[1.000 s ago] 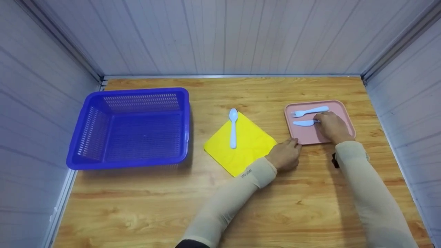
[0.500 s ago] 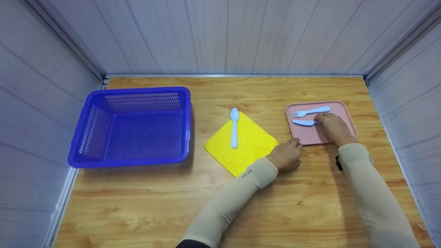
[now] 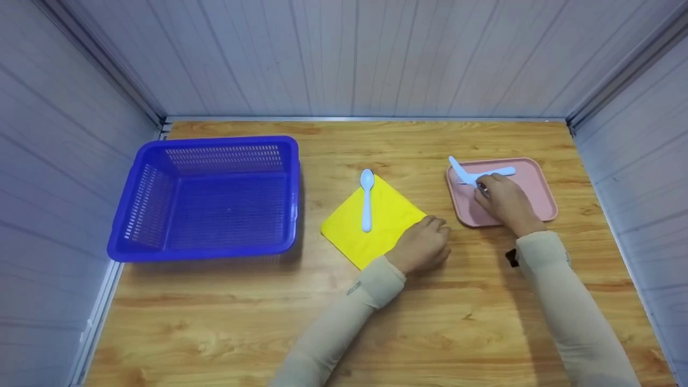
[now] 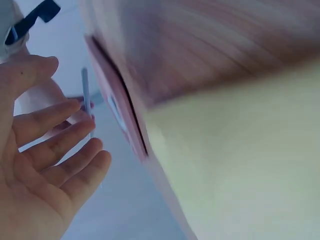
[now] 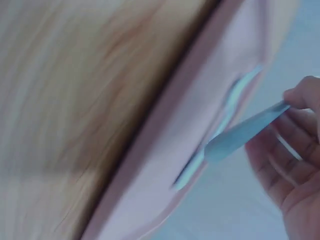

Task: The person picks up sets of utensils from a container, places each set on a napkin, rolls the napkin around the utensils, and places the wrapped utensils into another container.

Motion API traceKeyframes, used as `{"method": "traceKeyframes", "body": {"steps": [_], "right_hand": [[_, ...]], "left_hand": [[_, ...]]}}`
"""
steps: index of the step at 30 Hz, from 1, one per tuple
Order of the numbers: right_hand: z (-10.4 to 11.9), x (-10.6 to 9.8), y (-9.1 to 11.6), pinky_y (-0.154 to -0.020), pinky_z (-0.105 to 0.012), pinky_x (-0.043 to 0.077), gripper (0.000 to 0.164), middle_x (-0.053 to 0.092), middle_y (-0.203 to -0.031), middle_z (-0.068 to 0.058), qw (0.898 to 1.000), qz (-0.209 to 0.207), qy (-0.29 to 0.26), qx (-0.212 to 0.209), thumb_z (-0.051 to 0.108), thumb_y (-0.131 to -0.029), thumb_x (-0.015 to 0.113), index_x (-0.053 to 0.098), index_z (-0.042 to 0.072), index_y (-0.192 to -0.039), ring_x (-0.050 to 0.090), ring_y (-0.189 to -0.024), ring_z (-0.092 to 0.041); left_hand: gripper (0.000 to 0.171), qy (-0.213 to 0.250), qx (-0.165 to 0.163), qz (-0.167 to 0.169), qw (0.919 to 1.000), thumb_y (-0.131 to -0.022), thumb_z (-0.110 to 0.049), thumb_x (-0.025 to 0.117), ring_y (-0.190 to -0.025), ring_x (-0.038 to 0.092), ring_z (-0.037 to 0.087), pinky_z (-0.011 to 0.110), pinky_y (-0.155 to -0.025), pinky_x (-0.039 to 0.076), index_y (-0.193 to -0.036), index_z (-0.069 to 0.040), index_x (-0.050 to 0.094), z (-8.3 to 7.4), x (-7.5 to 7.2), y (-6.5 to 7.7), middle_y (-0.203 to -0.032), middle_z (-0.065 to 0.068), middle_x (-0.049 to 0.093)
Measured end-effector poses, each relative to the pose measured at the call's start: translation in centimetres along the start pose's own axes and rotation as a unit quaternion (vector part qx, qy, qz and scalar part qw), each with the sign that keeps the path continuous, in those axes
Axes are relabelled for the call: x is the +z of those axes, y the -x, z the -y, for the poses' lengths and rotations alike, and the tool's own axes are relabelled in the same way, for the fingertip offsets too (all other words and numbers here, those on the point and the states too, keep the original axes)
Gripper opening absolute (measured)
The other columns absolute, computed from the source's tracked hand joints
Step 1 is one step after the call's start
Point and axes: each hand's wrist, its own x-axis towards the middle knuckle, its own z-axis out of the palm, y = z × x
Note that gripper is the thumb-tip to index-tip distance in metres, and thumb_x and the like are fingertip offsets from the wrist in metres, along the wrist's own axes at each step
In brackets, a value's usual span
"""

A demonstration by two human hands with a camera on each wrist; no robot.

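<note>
Between thumb and fingers, my right hand (image 3: 508, 203) pinches a light-blue plastic knife (image 5: 245, 131). In the right wrist view the knife is raised off the pink tray (image 5: 145, 165), its blade slanting over the tray. A light-blue fork (image 3: 497, 172) lies on the tray, partly behind the knife in the head view. My left hand (image 3: 422, 244) is over the right corner of a yellow napkin (image 3: 349, 231), apart from the tray. The left wrist view shows its fingers (image 4: 65, 150) loosely extended and holding nothing. A light-blue spoon (image 3: 366, 201) lies across the napkin's upper left part.
A blue plastic basket (image 3: 204, 258) with slotted walls stands on the left of the wooden table (image 3: 215, 322). Pale panel walls (image 3: 333, 59) close in the back and both sides.
My right hand has lifted the knife from the tray and turned it, blade now pointing up and left. My left hand has left the tray's near-left corner and moved left over the napkin.
</note>
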Motion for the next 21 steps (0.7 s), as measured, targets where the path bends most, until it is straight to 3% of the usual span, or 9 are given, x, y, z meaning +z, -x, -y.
{"method": "traceKeyframes", "body": {"steps": [4, 8, 13, 19, 21], "right_hand": [[2.8, 0.4, -1.2, -0.064, -0.049, 0.053, 0.014, 0.066, -0.085, -0.020, 0.999, -0.006, -0.028, 0.039, 0.005, -0.088, 0.068, 0.066, -0.006, -0.095, 0.063, -0.074, -0.034], [5.4, 1.3, -2.3, -0.066, -0.047, 0.056, 0.016, 0.070, -0.087, -0.020, 0.992, 0.002, -0.082, 0.093, 0.009, -0.090, 0.067, 0.069, -0.006, -0.097, 0.067, -0.076, -0.033], [8.5, 3.3, -3.5, -0.065, -0.041, 0.056, 0.023, 0.072, -0.089, -0.016, 0.972, 0.021, -0.159, 0.172, 0.014, -0.090, 0.067, 0.072, -0.005, -0.102, 0.068, -0.076, -0.028], [12.3, 5.9, -5.0, -0.064, -0.033, 0.054, 0.025, 0.070, -0.091, -0.012, 0.947, 0.069, -0.195, 0.247, 0.020, -0.091, 0.067, 0.071, -0.001, -0.105, 0.063, -0.074, -0.022], [13.4, 6.9, -5.4, -0.063, -0.031, 0.053, 0.024, 0.068, -0.091, -0.011, 0.943, 0.088, -0.193, 0.255, 0.020, -0.091, 0.066, 0.071, 0.000, -0.104, 0.062, -0.074, -0.021]], "left_hand": [[0.032, -0.004, -0.046, -0.014, 0.9988, -0.095, -0.029, 0.065, -0.117, 0.059, 0.028, 0.034, -0.102, 0.046, -0.116, -0.006, 0.071, 2.2, -0.7, 3.2, -0.121, 0.010, 0.067], [0.029, -0.004, -0.114, -0.006, 0.9935, -0.094, -0.029, 0.068, -0.112, 0.059, 0.030, 0.038, -0.090, 0.054, -0.111, -0.006, 0.072, 4.1, -1.5, 6.0, -0.115, 0.011, 0.066], [0.031, 0.006, -0.191, 0.029, 0.9811, -0.094, -0.029, 0.069, -0.097, 0.056, 0.029, 0.035, -0.072, 0.055, -0.111, -0.003, 0.069, 5.7, -2.2, 8.5, -0.108, 0.013, 0.059], [0.031, 0.025, -0.251, 0.060, 0.9658, -0.091, -0.023, 0.071, -0.091, 0.052, 0.028, 0.035, -0.069, 0.052, -0.112, -0.002, 0.065, 7.0, -2.0, 10.6, -0.102, 0.014, 0.053], [0.031, 0.027, -0.262, 0.064, 0.9626, -0.091, -0.022, 0.071, -0.091, 0.053, 0.029, 0.035, -0.069, 0.053, -0.113, -0.001, 0.064, 7.3, -1.8, 11.1, -0.102, 0.014, 0.053]]}}
